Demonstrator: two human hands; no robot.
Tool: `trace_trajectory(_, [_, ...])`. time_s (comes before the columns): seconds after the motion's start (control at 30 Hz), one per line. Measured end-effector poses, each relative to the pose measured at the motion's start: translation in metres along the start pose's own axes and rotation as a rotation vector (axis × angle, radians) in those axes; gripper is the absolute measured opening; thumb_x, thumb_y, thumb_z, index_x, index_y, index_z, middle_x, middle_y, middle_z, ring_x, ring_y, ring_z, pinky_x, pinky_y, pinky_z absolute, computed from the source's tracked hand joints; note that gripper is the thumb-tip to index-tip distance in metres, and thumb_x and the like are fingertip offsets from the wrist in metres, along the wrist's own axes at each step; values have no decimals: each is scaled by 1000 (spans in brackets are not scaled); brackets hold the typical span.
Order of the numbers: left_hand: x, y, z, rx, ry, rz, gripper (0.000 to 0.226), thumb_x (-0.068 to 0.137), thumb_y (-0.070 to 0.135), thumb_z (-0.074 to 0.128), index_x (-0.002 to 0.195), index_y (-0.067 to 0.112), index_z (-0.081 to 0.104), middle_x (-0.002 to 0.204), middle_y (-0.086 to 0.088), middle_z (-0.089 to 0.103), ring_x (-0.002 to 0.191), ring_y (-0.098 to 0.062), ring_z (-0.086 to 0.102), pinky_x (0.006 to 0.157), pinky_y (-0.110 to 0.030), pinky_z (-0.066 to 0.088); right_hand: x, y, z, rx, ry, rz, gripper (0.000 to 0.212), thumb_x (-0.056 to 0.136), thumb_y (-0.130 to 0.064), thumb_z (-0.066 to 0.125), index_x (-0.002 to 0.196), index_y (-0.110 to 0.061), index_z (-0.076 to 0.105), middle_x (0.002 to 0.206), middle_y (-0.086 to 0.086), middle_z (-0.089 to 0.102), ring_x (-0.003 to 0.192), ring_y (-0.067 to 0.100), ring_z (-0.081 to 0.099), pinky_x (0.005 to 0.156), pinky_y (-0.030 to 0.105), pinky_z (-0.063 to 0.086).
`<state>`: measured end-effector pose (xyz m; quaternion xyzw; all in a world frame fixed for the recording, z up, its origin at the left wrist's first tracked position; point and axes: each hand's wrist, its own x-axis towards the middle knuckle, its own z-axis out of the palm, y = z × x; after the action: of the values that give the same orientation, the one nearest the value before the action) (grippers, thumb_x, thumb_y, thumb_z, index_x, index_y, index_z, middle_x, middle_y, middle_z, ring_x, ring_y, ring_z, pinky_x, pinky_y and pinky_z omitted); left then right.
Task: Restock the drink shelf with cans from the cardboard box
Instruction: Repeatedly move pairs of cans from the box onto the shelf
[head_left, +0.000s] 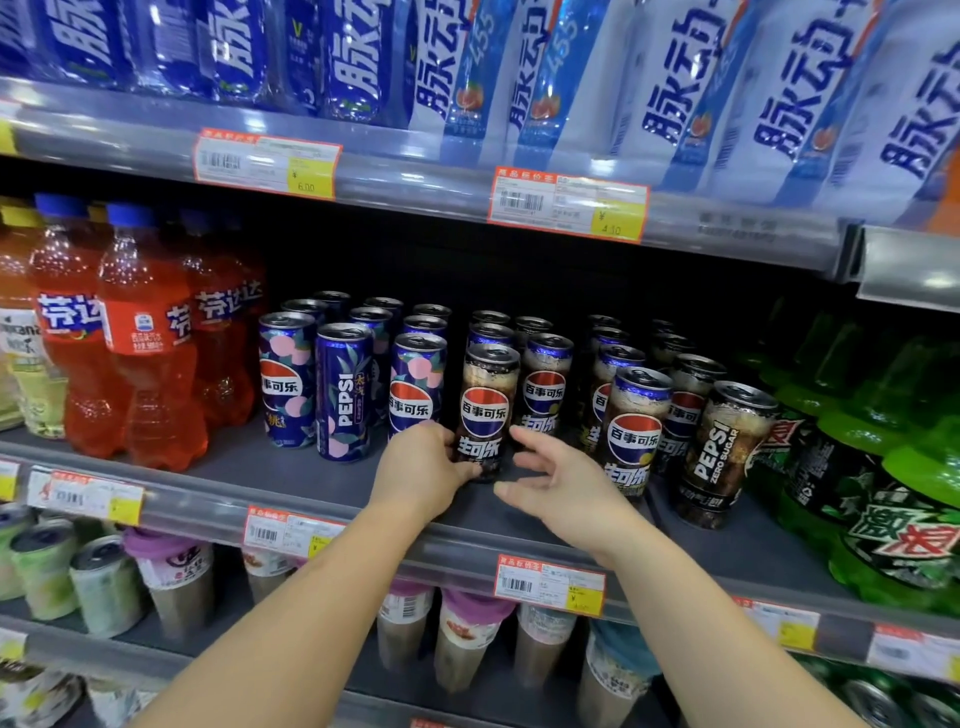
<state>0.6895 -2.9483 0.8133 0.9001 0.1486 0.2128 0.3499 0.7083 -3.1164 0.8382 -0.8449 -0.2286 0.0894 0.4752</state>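
A slim dark Pepsi can (487, 410) stands upright at the front of the middle shelf (270, 470). My left hand (423, 470) touches the can's lower left side with its fingertips. My right hand (558, 480) hovers just right of the can, fingers spread and holding nothing. Rows of similar Pepsi cans (543, 387) stand behind and to the right. Blue peach-patterned Pepsi cans (343, 392) fill the rows to the left. The cardboard box is out of view.
Orange soda bottles (140, 338) stand at the left of the shelf, green bottles (883, 467) at the right. Blue and white bottles (545, 78) line the shelf above. Cups and cans (171, 582) sit on the shelf below. Price tags (550, 584) run along the shelf edges.
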Motion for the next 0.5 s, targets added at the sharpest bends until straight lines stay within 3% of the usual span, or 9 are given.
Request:
trace_trajectory(0.33, [9,-9,5,-31,42,-45,48,78,31,77,119,9,63,108,-4,72,101,-17,65,90,-31,50,9,4,7,28,-77,-11,83,85,-18,73,151,-35,25,148,2,46,122,13,53,99,25,42])
trace_trajectory(0.5, [7,-10,0,-15,52,-79,52,77,32,77,121,9,62,109,-4,72,102,-18,65,93,-33,50,9,4,9,110,6,-12,68,84,-15,74,143,-27,43,138,3,55,116,13,56,97,26,46])
